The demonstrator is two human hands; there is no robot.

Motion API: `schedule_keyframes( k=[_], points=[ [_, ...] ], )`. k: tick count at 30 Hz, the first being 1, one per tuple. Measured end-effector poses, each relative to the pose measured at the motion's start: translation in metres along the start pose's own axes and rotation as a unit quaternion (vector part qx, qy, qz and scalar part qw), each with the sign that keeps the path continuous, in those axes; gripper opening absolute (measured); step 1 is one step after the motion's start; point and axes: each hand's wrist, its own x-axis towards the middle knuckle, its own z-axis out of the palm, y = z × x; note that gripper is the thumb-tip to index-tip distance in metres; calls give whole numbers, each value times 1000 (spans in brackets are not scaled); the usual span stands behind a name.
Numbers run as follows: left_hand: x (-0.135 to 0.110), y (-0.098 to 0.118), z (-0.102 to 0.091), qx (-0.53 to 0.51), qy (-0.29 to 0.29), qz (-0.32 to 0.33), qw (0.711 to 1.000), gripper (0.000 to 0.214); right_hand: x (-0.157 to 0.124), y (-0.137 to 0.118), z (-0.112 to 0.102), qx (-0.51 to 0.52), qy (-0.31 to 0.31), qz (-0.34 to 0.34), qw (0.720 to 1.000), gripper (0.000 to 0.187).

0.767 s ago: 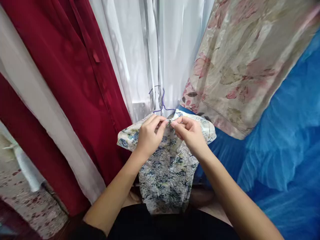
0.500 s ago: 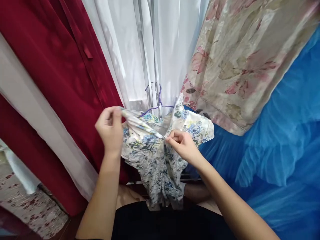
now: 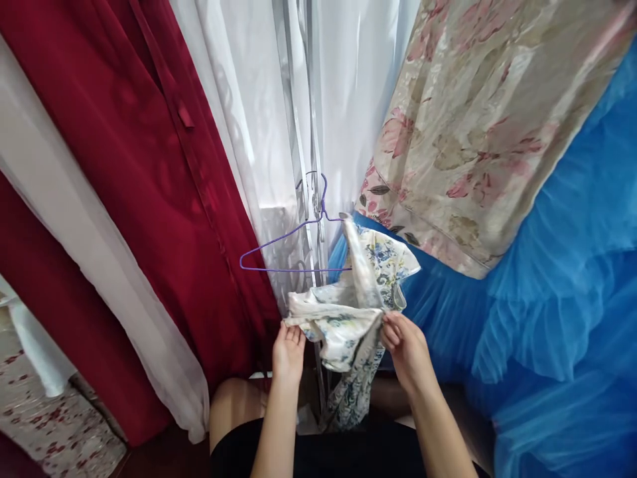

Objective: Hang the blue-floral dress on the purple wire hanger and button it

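A white blouse point(image 3: 348, 332) with a blue and yellow floral print hangs by one shoulder from the right arm of a purple wire hanger point(image 3: 279, 238). The hanger's left arm is bare. My left hand point(image 3: 288, 352) is closed on the blouse's loose left side, below the hanger. With the fingers of my right hand point(image 3: 405, 345) I pinch the blouse's front edge near its middle. The fabric between my hands is folded and partly blurred, and its lower part drops towards my lap.
Around me hang a dark red curtain-like cloth point(image 3: 199, 172), white cloth point(image 3: 348, 99) with pale straps point(image 3: 291, 99), a beige garment with pink flowers point(image 3: 462, 146) and blue ruffled tulle point(image 3: 527, 318). Patterned fabric point(image 3: 44, 405) shows at lower left.
The blouse's left shoulder has come off the hanger, exposing its purple left arm. My left hand has moved down and right with the cloth; my right hand has also moved down and right.
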Motion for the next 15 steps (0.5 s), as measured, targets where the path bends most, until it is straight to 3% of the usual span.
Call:
schedule_keyframes(
  k=[3, 5, 7, 9, 12, 15],
  points=[
    [-20, -22, -1, 20, -43, -6, 999, 11, -7, 20, -50, 79, 144, 30, 986, 31],
    [-33, -27, 7, 52, -111, 18, 992, 15, -9, 28, -72, 85, 181, 63, 978, 35],
    [-47, -26, 18, 77, -174, 48, 981, 25, -9, 29, -76, 56, 189, 64, 978, 39],
    [-63, -25, 28, 95, -219, 68, 969, 29, -10, 27, -66, -2, 187, 24, 982, 41],
    [-89, -25, 37, 165, -288, 93, 939, 26, -22, 22, -36, -128, 80, -13, 988, 42],
    [-108, -21, 40, 287, -361, 128, 878, 25, -42, 23, -13, -184, -89, 58, 977, 59]
  ],
)
